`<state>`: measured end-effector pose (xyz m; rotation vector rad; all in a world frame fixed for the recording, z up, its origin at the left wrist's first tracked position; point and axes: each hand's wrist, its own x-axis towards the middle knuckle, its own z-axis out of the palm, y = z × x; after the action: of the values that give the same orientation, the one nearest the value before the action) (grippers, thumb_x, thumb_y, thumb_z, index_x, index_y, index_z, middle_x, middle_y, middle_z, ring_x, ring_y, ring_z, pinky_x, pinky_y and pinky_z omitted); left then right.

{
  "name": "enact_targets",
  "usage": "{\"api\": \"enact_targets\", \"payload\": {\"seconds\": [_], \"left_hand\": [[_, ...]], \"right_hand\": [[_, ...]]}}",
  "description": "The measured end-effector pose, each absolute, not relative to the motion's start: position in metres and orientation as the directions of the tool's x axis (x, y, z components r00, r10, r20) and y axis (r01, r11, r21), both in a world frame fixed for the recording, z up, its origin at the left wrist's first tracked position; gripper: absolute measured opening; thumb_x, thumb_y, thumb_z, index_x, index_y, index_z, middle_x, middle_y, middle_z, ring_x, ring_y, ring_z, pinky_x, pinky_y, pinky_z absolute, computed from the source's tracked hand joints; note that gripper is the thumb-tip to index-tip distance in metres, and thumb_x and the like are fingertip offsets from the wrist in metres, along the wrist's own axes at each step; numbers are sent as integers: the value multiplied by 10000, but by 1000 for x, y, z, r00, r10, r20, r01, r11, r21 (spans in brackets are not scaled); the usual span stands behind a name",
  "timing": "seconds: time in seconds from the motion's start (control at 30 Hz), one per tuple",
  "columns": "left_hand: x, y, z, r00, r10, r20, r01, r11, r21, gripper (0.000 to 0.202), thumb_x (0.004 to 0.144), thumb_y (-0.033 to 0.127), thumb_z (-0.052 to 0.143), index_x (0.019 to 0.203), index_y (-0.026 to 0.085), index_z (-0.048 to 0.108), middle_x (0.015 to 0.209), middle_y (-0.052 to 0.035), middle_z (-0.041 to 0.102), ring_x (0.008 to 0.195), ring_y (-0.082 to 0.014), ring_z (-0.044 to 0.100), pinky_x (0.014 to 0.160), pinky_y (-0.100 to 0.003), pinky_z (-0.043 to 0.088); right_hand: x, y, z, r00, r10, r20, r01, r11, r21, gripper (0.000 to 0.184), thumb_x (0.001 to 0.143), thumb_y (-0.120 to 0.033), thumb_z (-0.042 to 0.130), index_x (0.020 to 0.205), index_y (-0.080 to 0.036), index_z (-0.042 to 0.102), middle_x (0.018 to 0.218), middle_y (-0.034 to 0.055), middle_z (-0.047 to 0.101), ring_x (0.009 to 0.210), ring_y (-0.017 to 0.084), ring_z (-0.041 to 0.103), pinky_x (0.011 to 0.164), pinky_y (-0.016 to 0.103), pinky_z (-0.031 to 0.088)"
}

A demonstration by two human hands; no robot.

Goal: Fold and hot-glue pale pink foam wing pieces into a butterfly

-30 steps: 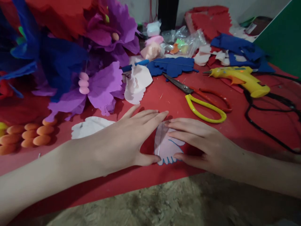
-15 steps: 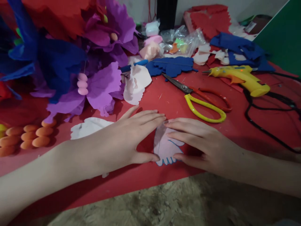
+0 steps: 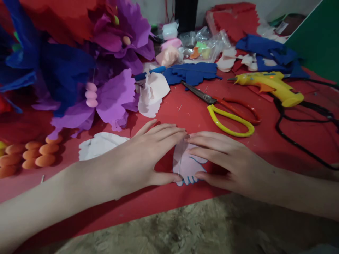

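A small pale pink foam petal [image 3: 186, 165] with blue pen lines lies on the red sheet [image 3: 185, 116]. My left hand [image 3: 143, 157] lies flat with fingers stretched, its fingertips and thumb pressing the petal's left edge. My right hand [image 3: 225, 160] lies flat on the petal's right side, fingers extended, fingertips meeting those of the left. A thin wire seems to run along the petal's middle.
Yellow-and-red scissors [image 3: 227, 113] and a yellow glue gun [image 3: 272, 86] with black cord lie to the right. Purple, blue and red foam flowers [image 3: 106, 77] crowd the left, orange beads [image 3: 31, 157] beside them. A white petal [image 3: 97, 144] lies behind my left wrist. Foam scraps fill the back.
Both hands keep pressing the petal in the same place. Only the view has shifted slightly.
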<state>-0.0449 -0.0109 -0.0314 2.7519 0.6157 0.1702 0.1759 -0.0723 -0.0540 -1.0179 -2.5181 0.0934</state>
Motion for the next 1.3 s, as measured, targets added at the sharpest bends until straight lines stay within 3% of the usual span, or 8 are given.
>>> {"api": "enact_targets", "payload": {"seconds": [0.2, 0.37, 0.6, 1.0, 1.3], "left_hand": [[-44, -8, -29, 908, 412, 76, 357, -856, 374, 716, 767, 487, 650, 1291, 48, 438, 1321, -174, 509, 1242, -283, 453, 1068, -462, 330], [-43, -9, -33, 916, 399, 51, 348, -849, 398, 755, 758, 480, 663, 1326, 65, 391, 1357, -177, 475, 1296, -296, 393, 1098, -512, 257], [-41, -10, -37, 903, 424, 62, 361, -832, 422, 725, 751, 486, 668, 1304, 93, 411, 1333, -177, 499, 1287, -269, 411, 1106, -458, 262], [-43, -10, -37, 890, 454, 43, 397, -818, 417, 695, 766, 480, 656, 1314, 131, 411, 1348, -161, 490, 1283, -269, 417, 1104, -481, 264], [-44, -10, -38, 896, 440, 62, 380, -831, 407, 712, 769, 525, 620, 1299, 86, 436, 1331, -181, 503, 1281, -284, 421, 1105, -495, 255]], "right_hand": [[175, -72, -53, -645, 669, 369, 641, 737, -214, 318, 896, -332, 436, 1035, -104, 610, 1165, 118, 589, 1087, 207, 538, 926, 371, 492], [175, -72, -54, -643, 666, 379, 646, 737, -199, 333, 900, -343, 425, 1006, -97, 622, 1119, 125, 605, 1066, 201, 547, 915, 354, 496], [176, -71, -54, -646, 669, 366, 651, 734, -194, 326, 900, -339, 421, 1018, -106, 617, 1124, 139, 603, 1078, 201, 548, 920, 374, 495], [174, -72, -53, -636, 674, 376, 645, 732, -220, 301, 888, -317, 449, 1030, -102, 604, 1135, 129, 598, 1082, 206, 536, 933, 362, 482], [175, -71, -52, -637, 678, 365, 645, 729, -229, 297, 890, -322, 448, 1032, -114, 608, 1138, 116, 602, 1090, 200, 539, 932, 376, 487]]}}
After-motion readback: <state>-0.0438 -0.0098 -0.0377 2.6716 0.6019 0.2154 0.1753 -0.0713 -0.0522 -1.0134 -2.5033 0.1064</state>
